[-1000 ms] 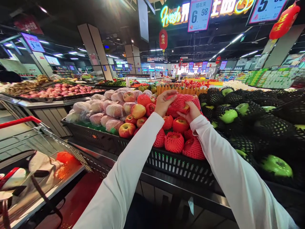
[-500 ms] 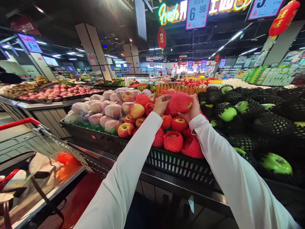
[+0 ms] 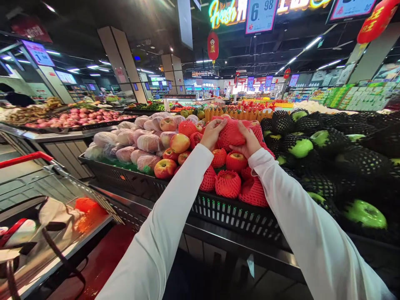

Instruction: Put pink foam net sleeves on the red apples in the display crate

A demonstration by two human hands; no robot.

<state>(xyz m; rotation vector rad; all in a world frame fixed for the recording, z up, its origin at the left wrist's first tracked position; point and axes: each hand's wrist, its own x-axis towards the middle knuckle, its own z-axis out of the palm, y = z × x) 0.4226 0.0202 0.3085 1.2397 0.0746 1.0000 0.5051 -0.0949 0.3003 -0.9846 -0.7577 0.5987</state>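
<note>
Both my hands are closed around an apple in a red foam net (image 3: 230, 134), held above the heap at the back of the black crate (image 3: 237, 214). My left hand (image 3: 213, 134) pinches the net from the left with its fingertips. From the right, my right hand (image 3: 248, 141) grips it, thumb on the near side. The apple itself is covered by the net. Below lie several red apples, some in red foam nets (image 3: 228, 183), and a bare red apple (image 3: 236, 161). To the left sit bare yellow-red apples (image 3: 165, 168).
Film-wrapped apples (image 3: 149, 143) fill the crate's left part. Green apples in black nets (image 3: 300, 148) are piled on the right. A shopping cart (image 3: 28, 159) with a bag in it stands at lower left. Onions (image 3: 78, 118) lie on a farther stand.
My right hand has shifted its grip, with its thumb now over the near side of the netted apple. The apple's bare end no longer shows. The view has tilted slightly.
</note>
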